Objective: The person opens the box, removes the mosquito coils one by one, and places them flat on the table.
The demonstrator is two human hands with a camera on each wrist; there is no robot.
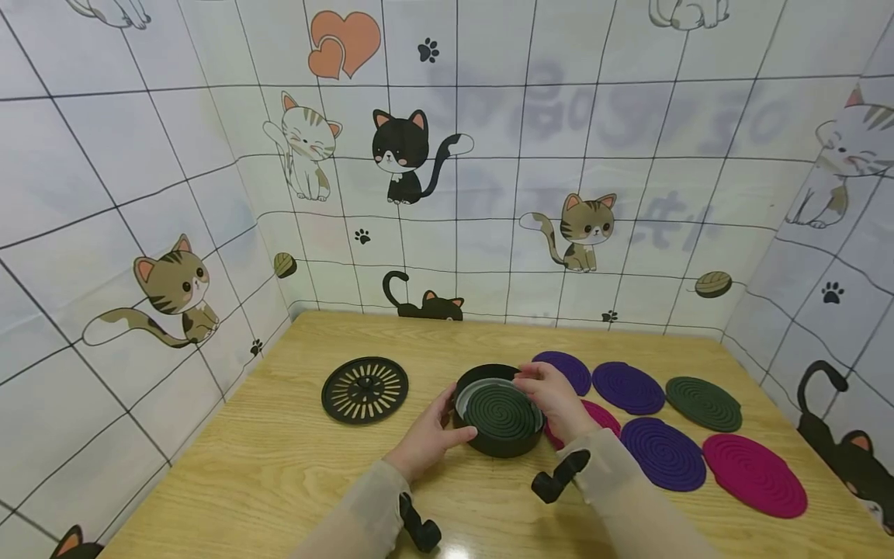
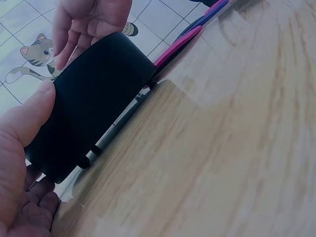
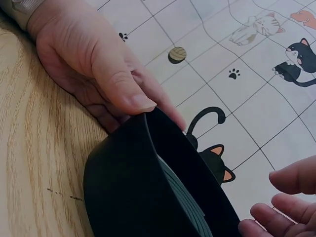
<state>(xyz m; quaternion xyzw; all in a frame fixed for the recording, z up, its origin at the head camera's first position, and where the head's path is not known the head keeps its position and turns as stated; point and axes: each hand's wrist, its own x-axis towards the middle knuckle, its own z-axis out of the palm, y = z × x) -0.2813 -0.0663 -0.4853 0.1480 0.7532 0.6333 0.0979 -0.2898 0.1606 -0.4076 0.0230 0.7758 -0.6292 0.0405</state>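
A round black mosquito coil holder (image 1: 501, 446) with small feet stands at the middle of the table. Inside it a dark green spiral mosquito coil (image 1: 501, 411) lies over a light grey lining. My left hand (image 1: 427, 436) grips the holder's left side, its thumb on the front rim; the left wrist view shows that thumb against the black wall (image 2: 98, 89). At the right rim, my right hand (image 1: 555, 396) hovers with loosely bent fingers. In the right wrist view the right hand's fingers (image 3: 276, 217) lie close to the rim, and whether they touch it I cannot tell.
A black slotted lid (image 1: 365, 390) with a centre knob lies on the wooden table to the left. Several flat spiral coils lie to the right: purple (image 1: 628, 387), green (image 1: 703, 404) and pink (image 1: 755, 474). A pink coil (image 1: 602, 417) lies partly behind my right hand. A cat-print sheet (image 1: 489, 256) hangs behind.
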